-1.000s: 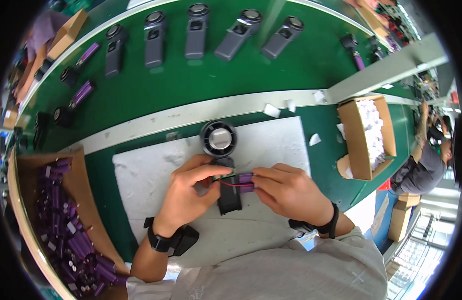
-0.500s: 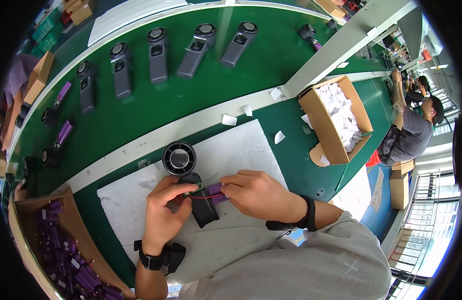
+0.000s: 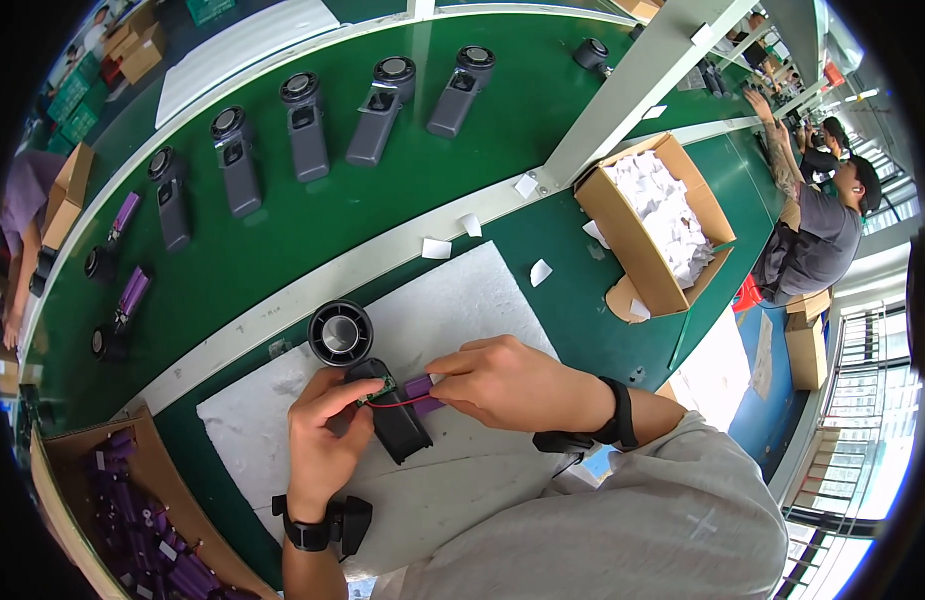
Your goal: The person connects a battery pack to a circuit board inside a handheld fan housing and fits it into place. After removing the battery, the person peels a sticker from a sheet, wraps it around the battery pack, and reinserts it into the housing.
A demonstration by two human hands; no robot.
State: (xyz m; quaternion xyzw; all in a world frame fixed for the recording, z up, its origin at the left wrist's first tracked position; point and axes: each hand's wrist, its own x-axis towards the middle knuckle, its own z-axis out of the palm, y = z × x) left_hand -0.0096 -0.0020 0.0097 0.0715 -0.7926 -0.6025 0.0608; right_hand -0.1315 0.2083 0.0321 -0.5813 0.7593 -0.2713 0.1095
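The dark handle shell [image 3: 403,428] lies on the mat between my hands, open side up from what I can see, with its round fan head [image 3: 341,333] at the far end. The purple battery pack [image 3: 419,390] is just right of the shell, and my right hand [image 3: 498,385] has it pinched in the fingertips, palm down, covering its right end. My left hand [image 3: 328,420] is curled in from the other side, index finger and thumb at the little green circuit board [image 3: 385,384]; can't tell if they're actually clamped on it. A thin red wire [image 3: 398,403] crosses the shell to the pack. Around that: green bench [image 3: 583,340], white mat [image 3: 473,290], a carton of purple packs [image 3: 178,475] by my left arm, a cardboard box [image 3: 633,243] of paper scraps off right, five grey handheld fans [image 3: 305,130] lined up beyond the pale rail [image 3: 333,272], and a few loose paper bits [image 3: 437,248] near it.
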